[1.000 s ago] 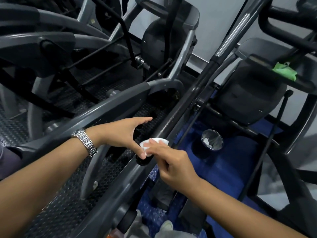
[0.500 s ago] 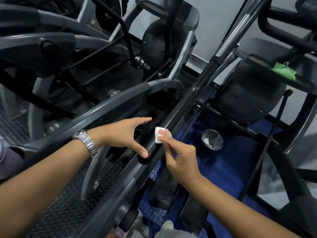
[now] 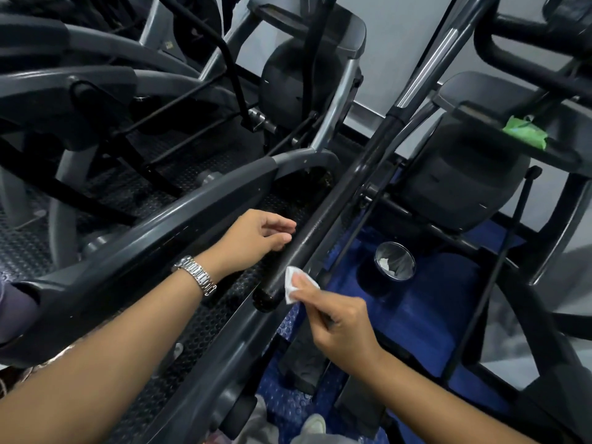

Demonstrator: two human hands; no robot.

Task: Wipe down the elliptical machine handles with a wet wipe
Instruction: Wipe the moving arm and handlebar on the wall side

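Observation:
A long black elliptical handle [image 3: 323, 219] runs diagonally from the upper right down to its rounded end at the centre. My right hand [image 3: 339, 322] pinches a small folded white wet wipe [image 3: 293, 283] and presses it against the right side of the handle, just above its end. On the handle's left side, a little higher up, my left hand [image 3: 256, 238] hovers with a silver watch on its wrist. Its fingers are loosely curled and hold nothing, with the fingertips close to the bar.
A grey curved machine arm [image 3: 160, 229] lies to the left of the handle. A green cloth [image 3: 525, 131] rests on the right machine's console. A small bin [image 3: 394, 261] with a liner stands on the blue floor mat [image 3: 426, 302]. Black studded flooring lies at left.
My right hand slid the wipe up the handle, then back down near its end. My left hand let go of the wipe, curled its fingers and moved up beside the bar.

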